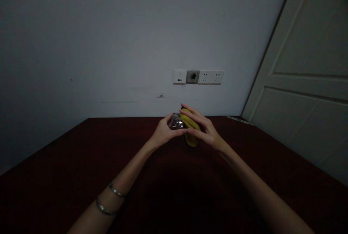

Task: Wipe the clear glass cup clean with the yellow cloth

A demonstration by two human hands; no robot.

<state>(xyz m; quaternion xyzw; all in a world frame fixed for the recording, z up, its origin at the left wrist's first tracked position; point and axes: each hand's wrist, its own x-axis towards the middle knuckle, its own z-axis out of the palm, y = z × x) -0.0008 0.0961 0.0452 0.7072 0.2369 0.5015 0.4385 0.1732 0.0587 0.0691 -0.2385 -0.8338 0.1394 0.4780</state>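
Above the dark red table, my left hand (165, 130) is wrapped round a clear, shiny vessel that looks like a glass (177, 121). Its thumb lies along the near side and the fingers go behind. My right hand (208, 129) grips a folded yellow cloth (190, 120) with a dark edge, pressed against the right end of the glass. Part of the cloth hangs below the right thumb. The two thumbs meet in front, and the right end of the glass is hidden by the cloth and fingers.
The dark red tabletop (108, 147) runs back to a pale wall (122, 45) with a row of sockets and switch plates (208, 77). A panelled white door (304, 63) stands to the right. A thin patterned strip (239, 120) lies at the table's back right edge.
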